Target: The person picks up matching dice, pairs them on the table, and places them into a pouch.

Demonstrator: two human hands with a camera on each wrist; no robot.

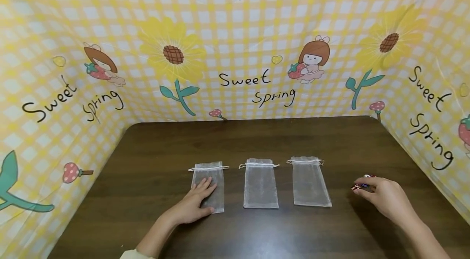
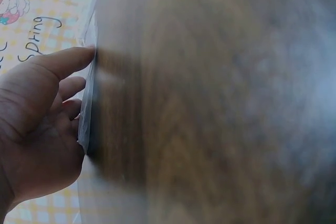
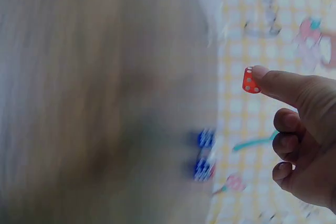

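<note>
My left hand (image 1: 196,202) lies with spread fingers on the leftmost sheer white drawstring bag (image 1: 217,200). In the left wrist view, the thumb of that hand (image 2: 39,114) is at the edge of the thin bag. My right hand (image 1: 387,195) is to the right of the bags. Its thumb and a finger pinch a red die with white dots (image 3: 250,81), while the other fingers are curled. Two blue dice (image 3: 202,170) sit on the table near this hand, with a bit of red behind them. In the head view the fingers partly cover the dice.
A middle drawstring bag (image 1: 260,189) and a right one (image 1: 310,187) lie flat in a row on the dark wooden table (image 1: 257,140). A yellow checked cloth (image 1: 235,47) with printed flowers and words stands around the table's back and sides.
</note>
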